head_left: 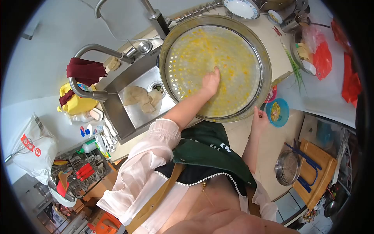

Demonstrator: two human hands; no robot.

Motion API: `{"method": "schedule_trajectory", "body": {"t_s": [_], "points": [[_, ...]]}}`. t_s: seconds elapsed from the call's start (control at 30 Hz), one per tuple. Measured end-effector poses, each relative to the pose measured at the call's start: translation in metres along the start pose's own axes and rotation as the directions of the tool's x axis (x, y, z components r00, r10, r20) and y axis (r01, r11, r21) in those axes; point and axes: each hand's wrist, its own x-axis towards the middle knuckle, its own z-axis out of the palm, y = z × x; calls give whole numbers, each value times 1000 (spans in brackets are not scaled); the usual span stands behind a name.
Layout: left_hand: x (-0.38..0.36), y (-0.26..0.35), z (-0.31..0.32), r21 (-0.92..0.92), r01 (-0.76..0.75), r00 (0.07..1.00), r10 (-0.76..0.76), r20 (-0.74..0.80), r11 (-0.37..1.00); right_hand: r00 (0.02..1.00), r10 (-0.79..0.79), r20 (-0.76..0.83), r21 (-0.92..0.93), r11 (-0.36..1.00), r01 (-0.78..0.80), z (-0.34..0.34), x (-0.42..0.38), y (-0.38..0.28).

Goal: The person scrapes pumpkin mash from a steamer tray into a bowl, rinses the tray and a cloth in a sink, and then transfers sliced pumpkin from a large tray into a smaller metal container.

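Note:
A large round metal pan (265, 78) holds a thin, pale, translucent layer with yellow and orange bits scattered through it. My left hand (211, 82) is over the middle of this layer, index finger stretched out at its surface and the other fingers curled, with nothing held. At the pan's near right rim, my right hand (260, 118) grips the edge between thumb and fingers. Just right of that hand is a blue bowl (281, 113) with chopped yellow and pinkish pieces in it.
Left of the pan is a steel sink (117, 103) with a beige cloth (142, 98) and a curved faucet (80, 50). Green onions (294, 66) and a red bag (322, 60) lie at the right. A wooden stool (313, 171) stands at the lower right.

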Motion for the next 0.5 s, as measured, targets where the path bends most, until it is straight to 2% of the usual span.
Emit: {"method": "schedule_trajectory", "body": {"t_s": [0.1,0.2,0.3,0.4,0.5], "points": [[5,-12,-2,48,-11,999,9,31,999,1000,-15,2,52,999,15,4,0,6],[14,-22,-1,-105,60,998,-56,37,993,1000,-19,6,117,993,18,4,-1,4],[-6,4,-43,-55,29,998,-32,-51,998,1000,-29,4,194,981,28,9,-3,9],[-5,13,-29,74,-73,996,69,48,995,999,-51,13,216,975,47,11,-3,8],[2,23,-26,76,-86,992,79,96,993,999,-39,16,243,969,34,8,-6,1]]}}
